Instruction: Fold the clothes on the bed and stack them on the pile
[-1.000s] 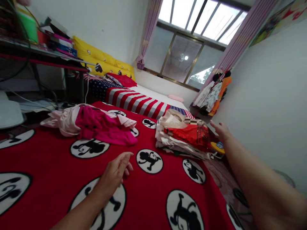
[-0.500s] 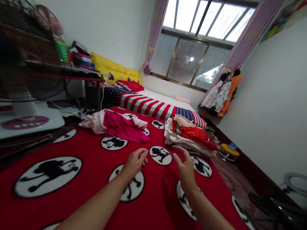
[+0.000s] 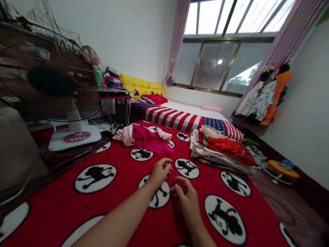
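Note:
Both hands hover over a red blanket [image 3: 123, 202] patterned with white ovals and black monkey figures. My left hand [image 3: 160, 171] has loosely curled fingers and holds nothing I can see. Close beside it, lower and to the right, my right hand [image 3: 186, 193] has bent fingers set apart, also without anything in them. Beyond the left hand lies a crumpled heap of a magenta garment [image 3: 146, 139] and a pale pink garment [image 3: 125, 135]. To the far right sits a stack of folded clothes [image 3: 205, 151] with a red garment [image 3: 228, 147] on top.
A standing fan [image 3: 48, 82] is at the left, near a cluttered desk [image 3: 113, 91]. Behind the blanket is a bed with a striped cover [image 3: 169, 116]. Clothes [image 3: 267, 92] hang by the window at right. A yellow stool [image 3: 284, 168] stands on the floor.
My right hand has moved left, closer to my left hand. The view has turned to the left, bringing more of the fan into sight. The clothes have stayed put.

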A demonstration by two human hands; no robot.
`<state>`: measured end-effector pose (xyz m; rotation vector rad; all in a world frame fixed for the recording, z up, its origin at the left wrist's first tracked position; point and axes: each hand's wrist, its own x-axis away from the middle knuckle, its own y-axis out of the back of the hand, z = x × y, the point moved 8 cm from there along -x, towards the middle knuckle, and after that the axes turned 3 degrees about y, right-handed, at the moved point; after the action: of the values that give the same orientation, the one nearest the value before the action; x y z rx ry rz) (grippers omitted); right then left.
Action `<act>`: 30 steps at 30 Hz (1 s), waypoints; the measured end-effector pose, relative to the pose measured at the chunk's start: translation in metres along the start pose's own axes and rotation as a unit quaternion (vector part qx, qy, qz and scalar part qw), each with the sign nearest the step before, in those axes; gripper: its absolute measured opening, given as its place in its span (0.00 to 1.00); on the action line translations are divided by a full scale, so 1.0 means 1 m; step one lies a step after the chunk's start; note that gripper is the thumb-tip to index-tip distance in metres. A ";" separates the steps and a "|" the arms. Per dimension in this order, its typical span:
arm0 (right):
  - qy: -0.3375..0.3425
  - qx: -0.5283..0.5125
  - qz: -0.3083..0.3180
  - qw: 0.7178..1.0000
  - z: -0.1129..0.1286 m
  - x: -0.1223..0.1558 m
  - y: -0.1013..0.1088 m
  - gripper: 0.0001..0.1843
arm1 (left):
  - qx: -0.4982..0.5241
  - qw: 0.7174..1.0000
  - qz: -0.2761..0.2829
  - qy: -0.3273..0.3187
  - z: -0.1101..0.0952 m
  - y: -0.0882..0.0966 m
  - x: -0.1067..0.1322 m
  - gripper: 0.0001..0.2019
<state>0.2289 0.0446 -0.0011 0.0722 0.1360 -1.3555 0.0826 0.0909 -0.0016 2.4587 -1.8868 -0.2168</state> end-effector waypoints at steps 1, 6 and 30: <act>0.000 -0.004 0.003 1.000 -0.001 0.000 0.000 0.19 | -0.020 1.000 -0.005 0.007 0.001 0.000 -0.001 0.15; -0.003 -0.020 0.016 1.000 -0.005 0.001 -0.001 0.19 | -0.127 0.992 0.014 0.024 -0.006 0.006 -0.017 0.11; 0.026 -0.032 0.036 0.998 0.005 0.001 -0.009 0.09 | -0.346 0.869 -0.298 -0.192 -0.196 0.163 -0.092 0.07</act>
<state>0.2206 0.0410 0.0037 0.0577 0.2192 -1.2774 -0.0715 0.1253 0.2184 2.4373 -0.7771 -1.2281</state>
